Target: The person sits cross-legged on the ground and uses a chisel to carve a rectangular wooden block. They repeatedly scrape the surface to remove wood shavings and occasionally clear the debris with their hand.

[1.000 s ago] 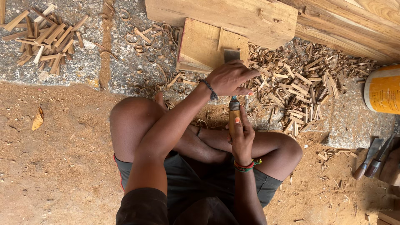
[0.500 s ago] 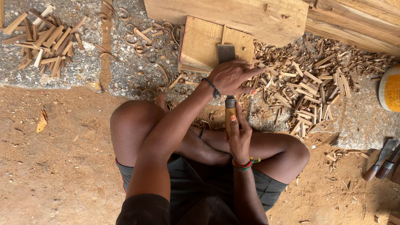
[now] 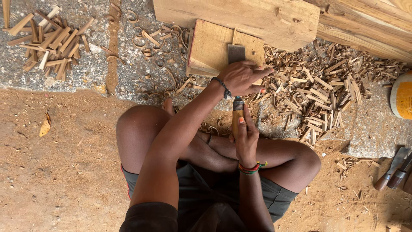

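While the person sits cross-legged on the sandy ground at the centre of the frame, the right hand [image 3: 246,137] is closed around the wooden handle of a chisel [image 3: 236,112], thumb pointing up along it. Above it, the left hand [image 3: 242,77] lies curled over the chisel's upper part, pressing the flat steel blade [image 3: 236,53] against a small wooden block [image 3: 212,48] in the upper middle. That block leans against a larger plank [image 3: 240,15] along the top edge. Curled wood shavings [image 3: 313,86] spread to the right, cut sticks [image 3: 47,41] lie piled at upper left, and a yellow container [image 3: 402,95] stands at the right edge.
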